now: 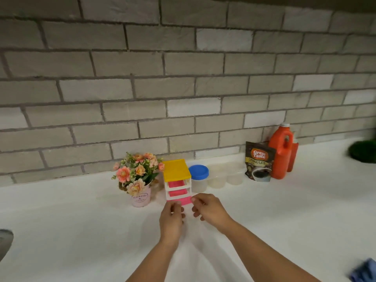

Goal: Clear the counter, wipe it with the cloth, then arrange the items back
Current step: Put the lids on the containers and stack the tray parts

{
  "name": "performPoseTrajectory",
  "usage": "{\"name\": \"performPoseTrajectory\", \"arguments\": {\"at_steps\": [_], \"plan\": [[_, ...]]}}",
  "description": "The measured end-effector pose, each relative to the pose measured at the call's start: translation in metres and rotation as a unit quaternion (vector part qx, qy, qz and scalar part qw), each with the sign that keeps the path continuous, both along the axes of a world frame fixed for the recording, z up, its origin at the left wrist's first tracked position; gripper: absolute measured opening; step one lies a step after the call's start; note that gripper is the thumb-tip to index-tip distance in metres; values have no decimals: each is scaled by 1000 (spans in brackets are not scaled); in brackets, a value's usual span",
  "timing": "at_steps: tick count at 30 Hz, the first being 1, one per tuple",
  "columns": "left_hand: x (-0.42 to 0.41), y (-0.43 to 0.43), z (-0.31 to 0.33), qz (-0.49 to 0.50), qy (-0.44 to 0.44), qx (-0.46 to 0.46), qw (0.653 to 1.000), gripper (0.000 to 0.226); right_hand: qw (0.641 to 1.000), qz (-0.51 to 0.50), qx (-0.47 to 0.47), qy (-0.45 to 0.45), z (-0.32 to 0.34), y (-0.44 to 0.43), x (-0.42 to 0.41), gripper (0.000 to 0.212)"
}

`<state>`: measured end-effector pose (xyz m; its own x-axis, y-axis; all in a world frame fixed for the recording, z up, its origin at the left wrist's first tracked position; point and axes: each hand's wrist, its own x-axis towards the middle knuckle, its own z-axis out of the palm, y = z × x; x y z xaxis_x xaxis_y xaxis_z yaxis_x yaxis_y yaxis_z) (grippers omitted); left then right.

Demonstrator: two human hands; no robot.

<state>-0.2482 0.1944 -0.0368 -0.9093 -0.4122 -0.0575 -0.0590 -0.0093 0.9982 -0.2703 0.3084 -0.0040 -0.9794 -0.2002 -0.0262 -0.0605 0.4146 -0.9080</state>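
A small drawer unit (177, 180) with a yellow top, white frame and pink drawers stands on the white counter (81, 220). My left hand (172, 219) and my right hand (208, 209) both pinch its base at the bottom pink drawer, one on each side. Left of it stands a pink pot of artificial flowers (138, 180). To its right sits a clear jar with a blue lid (199, 177). A blue cloth (365, 270) lies at the bottom right corner, partly cut off.
Along the brick wall stand clear lidded tubs (225, 176), a brown coffee granules pouch (258, 161) and an orange jug (281, 151) with a second orange bottle behind it. A dark green object (363, 151) sits at the far right. A grey shape (5, 243) is at the left edge.
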Motion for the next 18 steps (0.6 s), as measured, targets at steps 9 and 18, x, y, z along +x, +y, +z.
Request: {"name": "performPoseTrajectory", "arguments": {"at_steps": [9,18], "plan": [[3,144,34,-89,30,-10,996,17,994,-101,1,29,25,141,33,24],[30,322,58,-165,58,-11,984,15,981,-187,-12,44,45,310,80,21]]}}
